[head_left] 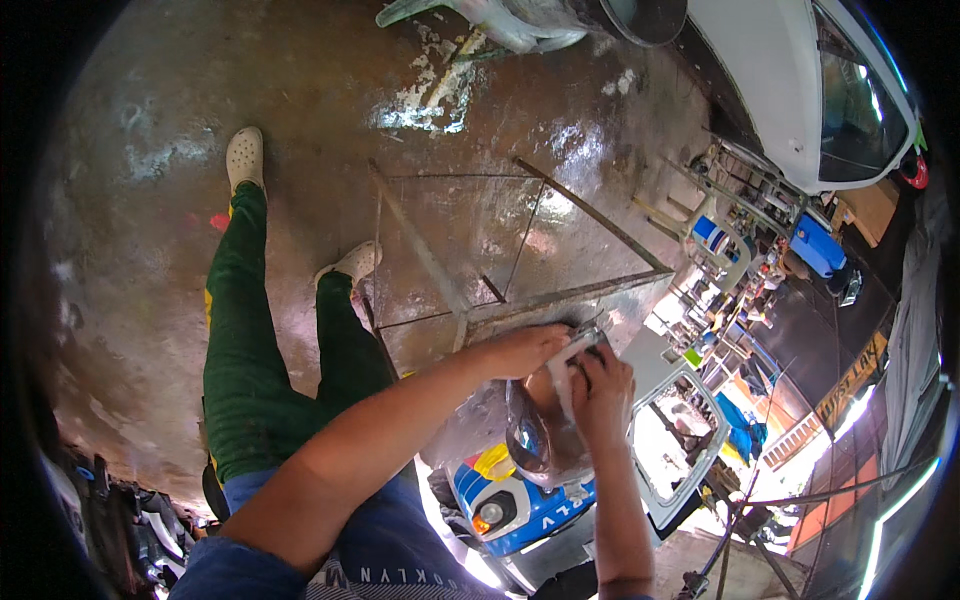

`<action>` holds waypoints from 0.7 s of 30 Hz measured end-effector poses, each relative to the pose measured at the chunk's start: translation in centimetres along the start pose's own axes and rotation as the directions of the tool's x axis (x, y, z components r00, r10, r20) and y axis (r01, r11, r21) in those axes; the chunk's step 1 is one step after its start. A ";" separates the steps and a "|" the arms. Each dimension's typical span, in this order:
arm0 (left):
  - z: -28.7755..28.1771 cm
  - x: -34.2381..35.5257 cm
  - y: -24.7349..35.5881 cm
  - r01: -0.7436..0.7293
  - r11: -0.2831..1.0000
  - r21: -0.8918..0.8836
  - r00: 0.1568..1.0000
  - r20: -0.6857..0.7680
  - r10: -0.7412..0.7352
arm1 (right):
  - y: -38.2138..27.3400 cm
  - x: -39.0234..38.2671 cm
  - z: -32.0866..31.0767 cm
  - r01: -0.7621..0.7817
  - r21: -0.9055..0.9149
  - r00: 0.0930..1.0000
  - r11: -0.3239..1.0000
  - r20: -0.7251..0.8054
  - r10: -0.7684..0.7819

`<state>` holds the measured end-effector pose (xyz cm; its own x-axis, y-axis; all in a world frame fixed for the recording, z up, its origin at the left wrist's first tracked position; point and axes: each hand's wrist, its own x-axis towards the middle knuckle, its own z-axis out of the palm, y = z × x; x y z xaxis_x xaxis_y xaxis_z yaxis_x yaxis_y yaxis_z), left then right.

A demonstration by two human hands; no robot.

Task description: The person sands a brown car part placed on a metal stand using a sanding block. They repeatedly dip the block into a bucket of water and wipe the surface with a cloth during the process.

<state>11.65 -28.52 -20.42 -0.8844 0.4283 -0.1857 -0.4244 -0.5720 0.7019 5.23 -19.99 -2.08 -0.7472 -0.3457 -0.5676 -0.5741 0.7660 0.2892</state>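
A glossy, rounded piece with a brownish, reflective surface (540,425) is in front of me, beside the corner of a metal frame; I cannot tell its exact kind. A whitish strip or pad (562,382) lies along its upper part. My left hand (528,350) reaches across and rests at the piece's far edge, its fingers closed and partly hidden. Over the strip, my right hand (603,388) curls its fingers down, pressing on or gripping it. Whether the strip is loose or part of the piece cannot be made out.
A rusty angle-iron frame (560,297) stands on the wet-looking, stained floor (150,300). Behind the piece is a blue and white vehicle front (535,515), with a white door frame (655,500) nearby. A white car (765,80), plastic chairs and a blue container (818,246) are at the right.
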 end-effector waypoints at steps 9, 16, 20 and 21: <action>0.0 0.0 0.6 0.073 0.997 -0.034 0.997 0.028 -0.072 | 0.4 -1.4 -0.1 0.045 0.055 0.998 0.997 0.035 -0.047; -0.1 0.4 0.1 0.065 0.996 -0.052 0.998 0.024 -0.064 | 1.2 -1.7 -0.8 0.163 0.109 0.983 0.981 0.066 -0.171; -0.1 -0.2 0.8 0.006 1.000 -0.011 1.000 0.004 -0.006 | 3.4 0.7 -0.4 0.126 0.175 0.988 0.977 0.064 -0.139; 0.4 0.1 -0.3 -0.035 0.999 -0.024 0.999 -0.015 0.034 | 4.0 1.5 0.1 0.103 0.166 0.993 0.981 0.045 -0.112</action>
<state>11.79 -28.03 -20.41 -0.9011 0.3982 -0.1716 -0.3982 -0.6033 0.6910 1.82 -17.35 -1.84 -0.6621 -0.4047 -0.6308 -0.5845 0.8056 0.0967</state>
